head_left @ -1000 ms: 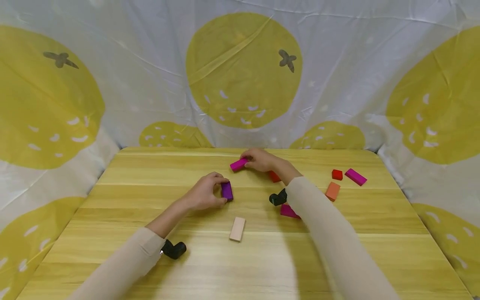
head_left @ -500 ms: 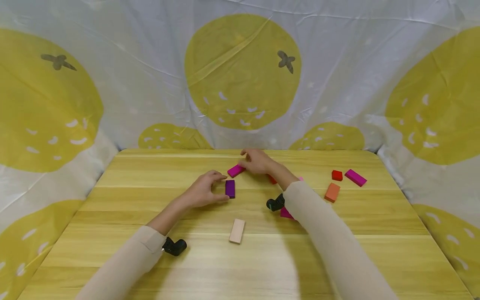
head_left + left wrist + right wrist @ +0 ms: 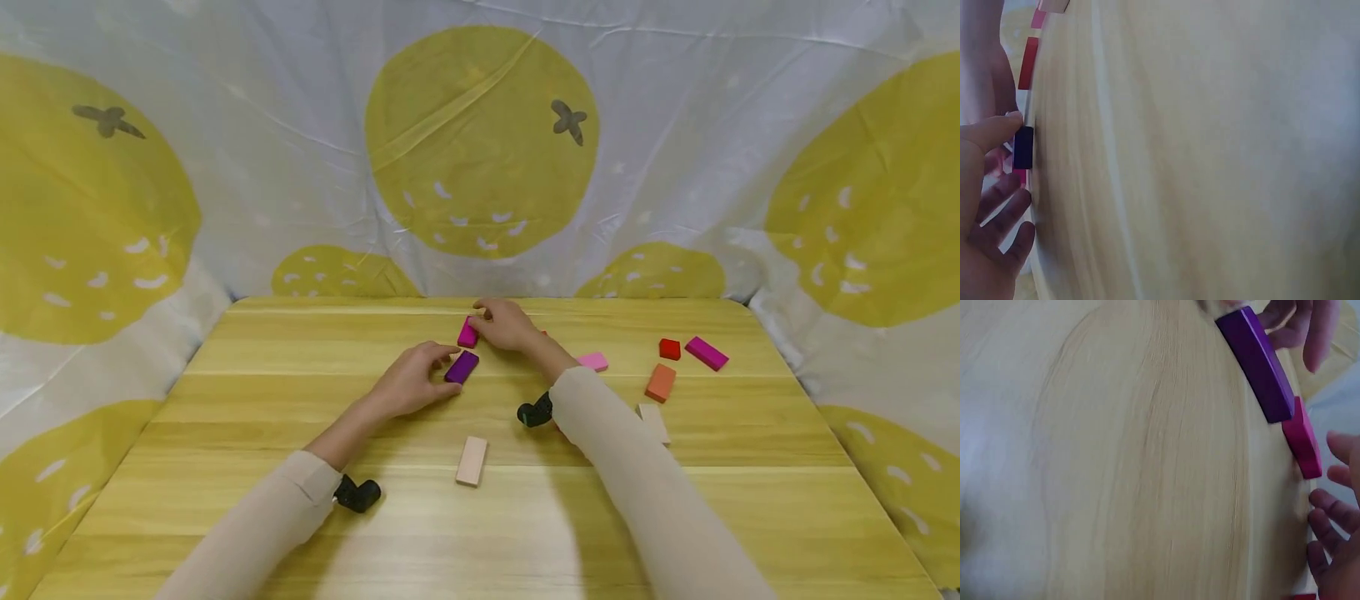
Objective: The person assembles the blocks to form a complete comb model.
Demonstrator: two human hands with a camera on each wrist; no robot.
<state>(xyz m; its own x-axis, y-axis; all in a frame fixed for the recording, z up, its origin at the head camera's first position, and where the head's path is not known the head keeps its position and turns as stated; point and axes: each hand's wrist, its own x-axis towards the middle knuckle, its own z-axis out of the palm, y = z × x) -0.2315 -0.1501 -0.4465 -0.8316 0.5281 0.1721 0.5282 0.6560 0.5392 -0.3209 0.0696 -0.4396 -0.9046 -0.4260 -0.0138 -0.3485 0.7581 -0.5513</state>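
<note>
A dark purple block (image 3: 461, 367) lies tilted on the table between the thumb and index finger of my left hand (image 3: 411, 379). Those fingers are spread loosely around it; in the left wrist view the thumb touches or nearly touches the purple block (image 3: 1023, 148). Just beyond lies a magenta block (image 3: 467, 332), its near end close to the purple one. My right hand (image 3: 507, 323) is at its right side, partly covering it in the head view. From the right wrist, the magenta block (image 3: 1302, 439) shows apart from the relaxed fingers of the right hand (image 3: 1338, 531).
A pale wooden block (image 3: 472, 462) lies nearer me. To the right are a pink block (image 3: 593, 362), an orange block (image 3: 661, 382), a small red block (image 3: 670, 349), another magenta block (image 3: 707, 353) and a second pale block (image 3: 654, 423), partly behind the right sleeve.
The purple block, first gripped by my left hand, was let go and has turned clockwise. The magenta block has shifted slightly left and turned steeper, and my right hand has loosened from it.
</note>
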